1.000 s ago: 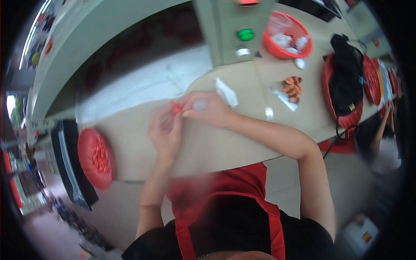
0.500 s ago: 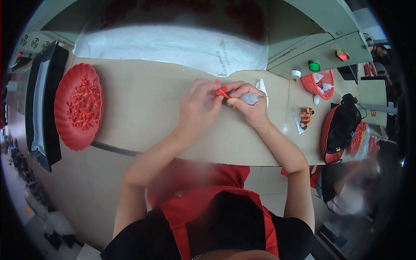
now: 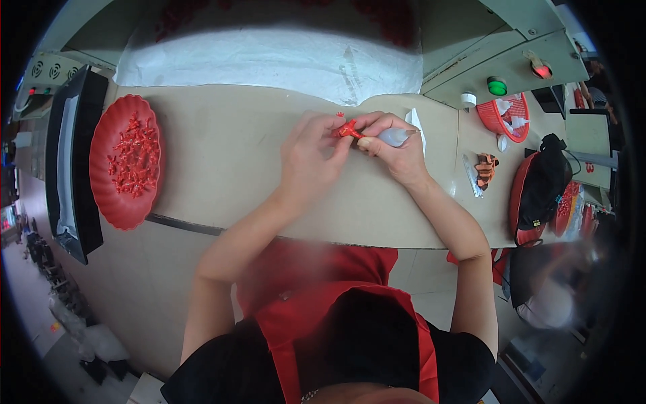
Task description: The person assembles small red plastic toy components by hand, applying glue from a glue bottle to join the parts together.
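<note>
Over the middle of the table, a small glossy red plastic figure (image 3: 348, 128) is held between both hands. My left hand (image 3: 311, 153) pinches its left end with thumb and fingers. A small red tip pokes up above those fingertips. My right hand (image 3: 404, 153) steadies the figure's right side with thumb and forefinger. Tucked in that same hand lies a small translucent squeeze bottle (image 3: 396, 137), its narrow tip pointing right. The fingers hide part of the figure, so its full shape cannot be made out.
A scalloped red tray (image 3: 101, 161) of small red pieces sits at left, beside a black trough (image 3: 91, 229). White sheeting (image 3: 269, 67) hangs at the back. On the right are a red basket (image 3: 494, 120), an orange-and-black striped item (image 3: 485, 170) and a black bag (image 3: 538, 188).
The whole view has shifted slightly, with the table things appearing a little farther right. Both hands keep their hold on the red figure, and the bottle stays in my right hand.
</note>
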Demonstrator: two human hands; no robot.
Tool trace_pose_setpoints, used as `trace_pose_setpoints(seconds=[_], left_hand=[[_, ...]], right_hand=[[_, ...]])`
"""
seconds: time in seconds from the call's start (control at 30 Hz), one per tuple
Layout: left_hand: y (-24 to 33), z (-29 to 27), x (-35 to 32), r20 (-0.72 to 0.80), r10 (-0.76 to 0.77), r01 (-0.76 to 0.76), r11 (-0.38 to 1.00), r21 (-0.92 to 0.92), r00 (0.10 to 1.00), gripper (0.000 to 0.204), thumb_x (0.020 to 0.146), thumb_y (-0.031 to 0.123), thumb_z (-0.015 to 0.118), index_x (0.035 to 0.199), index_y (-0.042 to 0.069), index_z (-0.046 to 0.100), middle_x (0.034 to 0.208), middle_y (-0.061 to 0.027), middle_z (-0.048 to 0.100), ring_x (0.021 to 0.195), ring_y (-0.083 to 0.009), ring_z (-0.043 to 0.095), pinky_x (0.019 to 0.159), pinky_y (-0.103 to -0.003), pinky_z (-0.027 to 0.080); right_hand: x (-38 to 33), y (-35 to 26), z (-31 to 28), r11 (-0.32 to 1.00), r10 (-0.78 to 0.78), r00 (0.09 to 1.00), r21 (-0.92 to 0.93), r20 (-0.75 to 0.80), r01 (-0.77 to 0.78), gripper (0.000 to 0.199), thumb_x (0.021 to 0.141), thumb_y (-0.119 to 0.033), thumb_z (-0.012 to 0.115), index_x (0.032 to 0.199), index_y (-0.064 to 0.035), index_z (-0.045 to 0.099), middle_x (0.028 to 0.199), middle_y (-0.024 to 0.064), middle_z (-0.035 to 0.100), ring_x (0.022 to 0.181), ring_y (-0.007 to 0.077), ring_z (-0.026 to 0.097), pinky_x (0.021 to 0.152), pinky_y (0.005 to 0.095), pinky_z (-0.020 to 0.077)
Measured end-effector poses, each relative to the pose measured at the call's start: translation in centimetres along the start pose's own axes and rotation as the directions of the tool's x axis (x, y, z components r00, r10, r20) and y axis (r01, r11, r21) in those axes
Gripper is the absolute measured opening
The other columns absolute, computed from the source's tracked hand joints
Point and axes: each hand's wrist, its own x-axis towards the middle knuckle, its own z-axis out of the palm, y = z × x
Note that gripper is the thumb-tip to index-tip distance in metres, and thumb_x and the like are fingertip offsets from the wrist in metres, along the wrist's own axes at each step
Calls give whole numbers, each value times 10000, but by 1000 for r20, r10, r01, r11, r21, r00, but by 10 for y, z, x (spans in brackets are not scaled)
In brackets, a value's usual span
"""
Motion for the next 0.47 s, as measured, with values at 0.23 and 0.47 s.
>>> trace_pose_setpoints(seconds=[0.23,0.47], left_hand=[[-1,-8,10,91,-170,181,974,-134,981,207,786,-25,628,986,-52,583,1001,-84,578,822,-137,595,745,-232,531],[-23,-30,23,502,-430,641,287,-712,750,324,846,72,585,1146,-38,534,1068,-152,590,917,-203,623,750,-240,528]], right_hand=[[-1,3,2,986,-133,987,-116,-90,122,186,774,29,644,946,13,574,979,146,621,740,122,581,613,221,481],[-4,4,0,987,-125,980,-118,-157,107,242,798,-10,636,1024,13,552,999,145,623,751,133,603,612,223,487]])
